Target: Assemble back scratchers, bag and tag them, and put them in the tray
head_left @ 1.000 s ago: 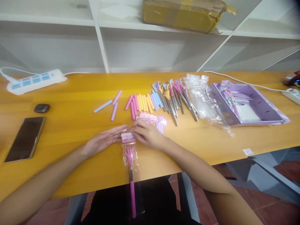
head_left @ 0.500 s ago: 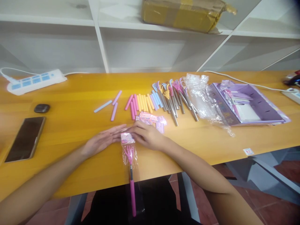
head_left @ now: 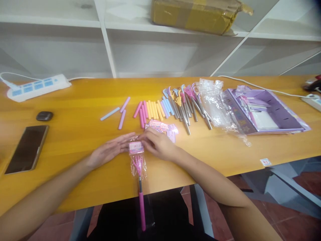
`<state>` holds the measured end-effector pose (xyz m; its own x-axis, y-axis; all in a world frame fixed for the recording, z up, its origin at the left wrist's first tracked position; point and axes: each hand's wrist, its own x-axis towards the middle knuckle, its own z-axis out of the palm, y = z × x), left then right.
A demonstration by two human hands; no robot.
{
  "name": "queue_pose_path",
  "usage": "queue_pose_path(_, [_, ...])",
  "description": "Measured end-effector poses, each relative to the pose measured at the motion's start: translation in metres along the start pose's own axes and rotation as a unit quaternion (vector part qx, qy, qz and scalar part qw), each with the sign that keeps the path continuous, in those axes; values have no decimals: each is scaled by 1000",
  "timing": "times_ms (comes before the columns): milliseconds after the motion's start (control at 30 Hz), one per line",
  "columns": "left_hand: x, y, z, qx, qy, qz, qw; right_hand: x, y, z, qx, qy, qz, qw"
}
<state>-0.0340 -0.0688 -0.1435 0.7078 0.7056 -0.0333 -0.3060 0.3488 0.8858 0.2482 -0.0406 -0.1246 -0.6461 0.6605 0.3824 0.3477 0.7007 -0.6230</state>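
Yellow-brown wooden table (head_left: pixel 75 134). Right side: open purple cardboard box (head_left: pixel 288 115). Near part: left hand (head_left: pixel 106 153), fingers nearly straight, hold indeterminable; right hand (head_left: pixel 159 144), fingers bent, apparently pinching a clear plastic bag's top. Across near edge: bagged pink hand-shaped scratcher (head_left: pixel 142 209), metal-shafted. Above tabletop: pink printed card (head_left: pixel 136 147), lettering illegible.

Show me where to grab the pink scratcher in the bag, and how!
Try its handle, from the lap side, wrapping your fingers round it through the bag. It looks straight and smooth, and sticks out past the edge of the table, so there should be room underneath. The claw has thin, spread prongs, so it's probably harder to grip.
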Motion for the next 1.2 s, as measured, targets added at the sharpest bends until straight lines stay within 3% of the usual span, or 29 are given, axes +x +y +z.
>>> queue_pose_path(167, [1, 4, 2, 20, -19, -8, 1000, 1, 2, 6, 83, 44, 99, 991])
queue_pose_path(267, [1, 7, 2, 36, -22, -6, 999, 2, 4, 11, 148, 42, 109, 982])
queue_pose_path(400, [0, 4, 6, 89, -25, 16, 996, 3, 3, 12, 140, 79, 103, 981])
queue_pose_path(567, [-1, -13, 14, 138, 61, 63, 987, 5, -2, 8, 88, 106, 59, 989])
queue_pose_path(767, [0, -9, 17, 180, 106, -62, 976, 1, -5, 11, 93, 60, -3, 994])
queue_pose_path(967, [-1, -7, 20, 193, 107, -45, 974, -3, -1, 11, 85, 1, -27, 996])
queue_pose_path(1200, [-3, -7, 18, 237, 97, -49, 965, -3, -4, 6, 58, -26, -27, 998])
